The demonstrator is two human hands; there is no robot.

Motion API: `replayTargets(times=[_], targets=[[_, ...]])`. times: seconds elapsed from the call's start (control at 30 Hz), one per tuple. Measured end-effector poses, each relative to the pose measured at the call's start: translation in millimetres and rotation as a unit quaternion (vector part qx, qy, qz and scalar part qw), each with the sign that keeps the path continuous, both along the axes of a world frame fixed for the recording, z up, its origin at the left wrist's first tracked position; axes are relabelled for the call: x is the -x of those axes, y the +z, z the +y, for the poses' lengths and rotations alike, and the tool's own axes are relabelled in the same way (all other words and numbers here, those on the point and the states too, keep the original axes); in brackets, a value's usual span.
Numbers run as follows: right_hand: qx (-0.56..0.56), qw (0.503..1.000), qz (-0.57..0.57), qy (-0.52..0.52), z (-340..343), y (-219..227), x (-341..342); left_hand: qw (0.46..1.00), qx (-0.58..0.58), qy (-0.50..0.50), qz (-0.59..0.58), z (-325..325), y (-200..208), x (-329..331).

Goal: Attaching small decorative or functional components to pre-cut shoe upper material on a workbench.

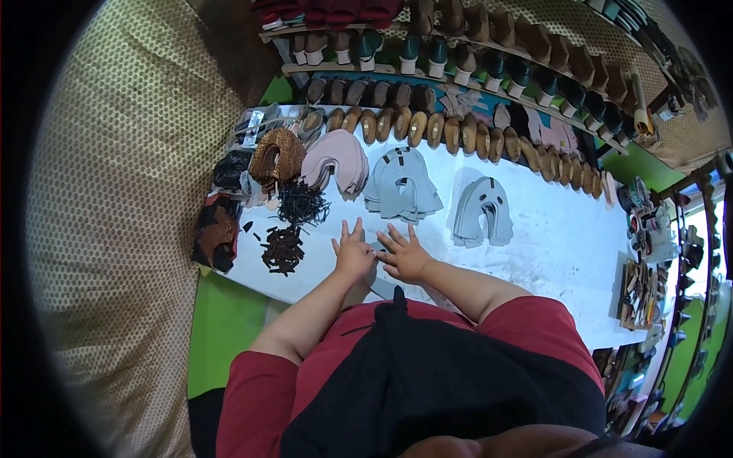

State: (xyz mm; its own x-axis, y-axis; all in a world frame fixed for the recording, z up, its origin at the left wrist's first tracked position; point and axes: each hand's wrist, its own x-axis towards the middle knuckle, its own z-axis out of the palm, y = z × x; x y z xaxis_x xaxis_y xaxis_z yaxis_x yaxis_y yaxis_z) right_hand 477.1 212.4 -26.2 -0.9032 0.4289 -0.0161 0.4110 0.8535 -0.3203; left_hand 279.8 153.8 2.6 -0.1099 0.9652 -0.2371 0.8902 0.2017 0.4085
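Observation:
My left hand (353,253) lies near the front edge of the white table, its fingers spread upward and its thumb toward the other hand. Close beside it my right hand (405,256) rests with fingers stretched out and apart, some fingertips almost meeting the left thumb. Under and between them is a grey leather-like piece (379,284), mostly covered by the hands. Just beyond stands a stack of grey horseshoe-shaped shoe-upper pieces (397,195) with small dark strips on top. A smaller stack of similar grey uppers (482,216), also with dark strips, lies to the right.
Left of my hands are a pile of dark brown strips (283,249), a heap of black strips (302,202), pink uppers (337,162) and brown textured uppers (276,156). Wooden shoe lasts (417,128) line the table's back. A tool box (635,295) stands at the right end.

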Motion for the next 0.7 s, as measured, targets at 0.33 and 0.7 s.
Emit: replayTargets(times=[0.33, 0.7], targets=[[-0.008, 0.999, 0.047, -0.010, 0.9, 8.3, -7.2, 0.999, -0.022, -0.024, -0.021, -2.0, -2.0, 8.6], [-0.005, 0.998, 0.064, -0.012, 0.6, 5.2, -10.7, 0.996, -0.067, 0.063, 0.019, -6.2, -3.0, -4.7]])
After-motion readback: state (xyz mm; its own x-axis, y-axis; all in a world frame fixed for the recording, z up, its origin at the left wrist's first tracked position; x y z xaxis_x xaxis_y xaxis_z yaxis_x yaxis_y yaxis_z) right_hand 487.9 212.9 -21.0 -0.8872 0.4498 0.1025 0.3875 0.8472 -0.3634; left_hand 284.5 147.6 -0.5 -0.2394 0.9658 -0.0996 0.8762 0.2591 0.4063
